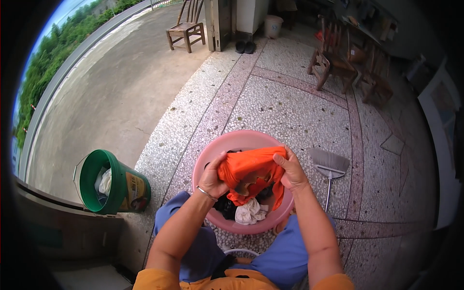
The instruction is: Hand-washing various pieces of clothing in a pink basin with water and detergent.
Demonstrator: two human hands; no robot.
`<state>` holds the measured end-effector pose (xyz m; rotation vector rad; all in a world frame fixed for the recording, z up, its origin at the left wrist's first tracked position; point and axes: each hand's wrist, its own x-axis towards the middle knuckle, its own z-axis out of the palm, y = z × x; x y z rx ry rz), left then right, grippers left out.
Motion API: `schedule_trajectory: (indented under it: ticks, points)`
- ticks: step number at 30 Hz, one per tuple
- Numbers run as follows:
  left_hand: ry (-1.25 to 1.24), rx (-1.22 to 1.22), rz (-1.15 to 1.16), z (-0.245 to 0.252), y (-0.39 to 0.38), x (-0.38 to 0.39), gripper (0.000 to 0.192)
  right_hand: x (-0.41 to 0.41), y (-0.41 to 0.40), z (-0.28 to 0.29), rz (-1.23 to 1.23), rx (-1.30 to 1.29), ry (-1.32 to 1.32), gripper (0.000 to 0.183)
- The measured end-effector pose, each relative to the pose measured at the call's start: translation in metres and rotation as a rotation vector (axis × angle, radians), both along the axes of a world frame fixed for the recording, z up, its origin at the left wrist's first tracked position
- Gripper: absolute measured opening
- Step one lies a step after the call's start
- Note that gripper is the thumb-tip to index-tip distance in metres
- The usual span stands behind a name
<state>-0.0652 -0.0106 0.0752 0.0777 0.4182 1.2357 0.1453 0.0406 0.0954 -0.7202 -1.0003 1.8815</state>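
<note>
An orange cloth garment (253, 163) with a dark printed patch is stretched between my two hands over a pink plastic basin (243, 137). My left hand (214, 175) grips its left end and wears a bangle at the wrist. Its right end is in my right hand (293, 168), thumb on top. Part of the garment hangs down into the basin. Below it lie a crumpled white cloth (250, 212) and dark cloths (225, 207), partly hidden by the orange garment.
A green bucket (139, 190) holding pale cloth stands to the left. A broom (330, 163) lies right of the basin. Wooden chairs (331, 67), black slippers (245, 47) and a pale bin (273, 27) are farther off; another wooden chair (186, 29) stands outside the doorway.
</note>
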Motion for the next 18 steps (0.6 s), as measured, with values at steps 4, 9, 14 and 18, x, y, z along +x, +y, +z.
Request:
schedule_trajectory:
  ticks: [4, 9, 14, 18]
  points:
    - [-0.055, -0.087, -0.07, -0.041, 0.004, 0.022, 0.028, -0.04, -0.01, -0.018, -0.266, 0.031, -0.044, 0.012]
    - [0.213, -0.212, 0.026, -0.056, 0.01, 0.032, 0.039, -0.08, -0.06, -0.01, -0.118, 1.089, -0.534, 0.024]
    - [0.122, -0.323, -0.065, -0.048, -0.007, 0.068, 0.023, -0.055, -0.006, -0.073, -0.43, 0.816, -0.959, 0.035]
    - [0.212, -0.432, 0.025, -0.059, -0.004, 0.062, 0.028, -0.07, -0.021, -0.071, -0.443, 0.831, -0.934, 0.033]
